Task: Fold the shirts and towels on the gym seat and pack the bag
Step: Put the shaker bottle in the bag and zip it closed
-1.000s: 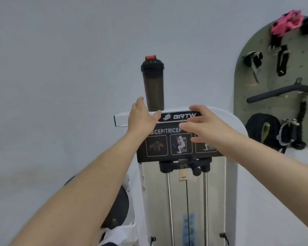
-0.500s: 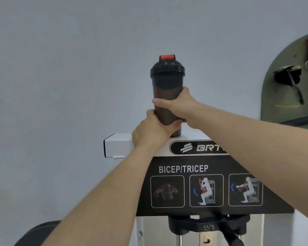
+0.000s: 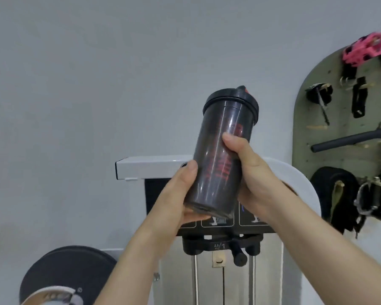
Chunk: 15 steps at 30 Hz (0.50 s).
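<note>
A plain pale grey wall (image 3: pixel 75 84) filled most of the view, and against it stood a white metal weight machine (image 3: pixel 150 166) with a black instruction panel partly hidden behind the hands. To the right hung an olive-green arched pegboard (image 3: pixel 312 133) carrying black straps, a black bar and a pink-and-black item at its top edge. Low on the left sat a round black padded disc (image 3: pixel 68 267). In front of the machine, clear of its top, a dark translucent plastic shaker bottle with red lettering down its side (image 3: pixel 222 155) was held in the air, tilted with its top leaning to the right; its black screw lid was on, and a red cap showed at the lid's far edge. What it held could not be told through the dark wall. The left hand (image 3: pixel 174 201) cupped the bottle's base, thumb up the left side and fingers closed beneath it. The right hand (image 3: pixel 249 172) wrapped the right side at mid-height, thumb pressed across the lettering.
</note>
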Each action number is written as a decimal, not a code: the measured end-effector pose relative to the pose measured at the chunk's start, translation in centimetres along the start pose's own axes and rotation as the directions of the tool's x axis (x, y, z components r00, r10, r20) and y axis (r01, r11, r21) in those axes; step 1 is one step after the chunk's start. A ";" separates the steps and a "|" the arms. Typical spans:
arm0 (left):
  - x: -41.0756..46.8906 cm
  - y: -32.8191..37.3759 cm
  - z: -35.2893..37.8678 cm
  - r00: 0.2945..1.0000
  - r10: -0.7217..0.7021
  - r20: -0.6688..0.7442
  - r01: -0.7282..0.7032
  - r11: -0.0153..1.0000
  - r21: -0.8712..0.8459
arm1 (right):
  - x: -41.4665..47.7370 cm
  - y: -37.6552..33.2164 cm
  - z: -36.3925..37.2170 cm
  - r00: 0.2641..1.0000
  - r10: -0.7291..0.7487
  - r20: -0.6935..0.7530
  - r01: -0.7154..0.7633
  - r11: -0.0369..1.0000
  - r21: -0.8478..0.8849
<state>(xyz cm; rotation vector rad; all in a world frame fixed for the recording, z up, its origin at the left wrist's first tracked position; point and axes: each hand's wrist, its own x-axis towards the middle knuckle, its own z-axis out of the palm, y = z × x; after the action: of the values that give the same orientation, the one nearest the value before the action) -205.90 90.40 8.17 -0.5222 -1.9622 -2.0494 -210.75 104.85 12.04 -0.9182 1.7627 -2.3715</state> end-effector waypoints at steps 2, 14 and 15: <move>-5.5 -0.4 3.0 0.996 -0.036 0.080 0.052 0.978 -0.200 | -6.3 -0.2 -0.4 0.998 0.042 0.056 -0.042 0.999 0.000; -43.5 1.0 28.0 0.993 -0.059 -0.101 0.046 0.990 -0.130 | -51.9 -4.8 -2.5 0.998 0.062 0.025 -0.060 0.995 -0.074; -47.3 1.5 30.2 0.992 -0.059 -0.114 0.046 0.993 -0.111 | -56.0 -5.6 -2.7 0.996 0.080 0.051 -0.077 0.995 -0.061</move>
<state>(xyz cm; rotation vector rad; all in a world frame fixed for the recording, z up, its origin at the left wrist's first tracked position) -160.09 117.46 -9.84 -0.3668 -1.8247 -2.1757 -164.25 130.07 -7.46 -0.8929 1.8235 -2.2380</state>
